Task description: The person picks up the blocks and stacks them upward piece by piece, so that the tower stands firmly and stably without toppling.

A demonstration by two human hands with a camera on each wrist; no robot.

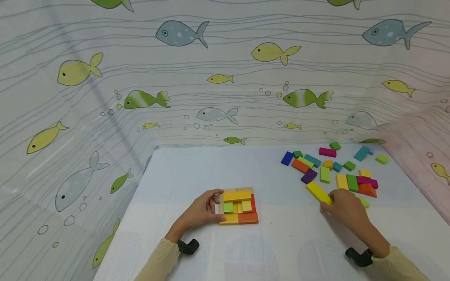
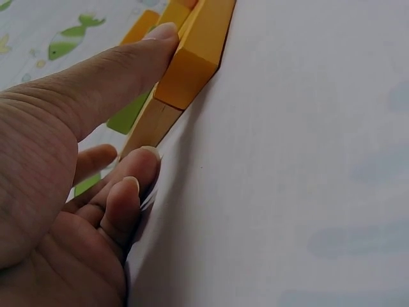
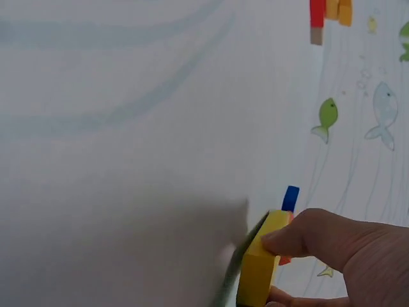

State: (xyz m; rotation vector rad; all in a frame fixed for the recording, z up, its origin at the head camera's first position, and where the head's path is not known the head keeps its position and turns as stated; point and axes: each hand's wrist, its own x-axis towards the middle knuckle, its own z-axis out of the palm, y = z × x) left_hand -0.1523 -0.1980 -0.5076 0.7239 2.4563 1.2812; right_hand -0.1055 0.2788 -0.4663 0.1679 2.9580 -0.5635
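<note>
On the white table a low block structure (image 1: 248,217) is built from yellow, orange, red, green and plain wood blocks. My left hand (image 1: 200,208) is at its left side. The thumb touches the front yellow-orange block (image 2: 192,64), and the index fingertip reaches the back left corner. In the left wrist view the other fingers bend loosely beside the structure. My right hand (image 1: 348,208) pinches a long yellow block (image 1: 318,192) by its near end, beside the scattered blocks. The right wrist view shows the thumb on this block (image 3: 259,275); its lower end is cut off.
Loose coloured blocks lie at the back right, among them a blue block (image 1: 287,158), a purple block (image 1: 309,176) and a magenta block (image 1: 327,152). A fish-patterned curtain (image 1: 225,89) surrounds the table. White tabletop (image 1: 281,230) lies between the structure and the right hand.
</note>
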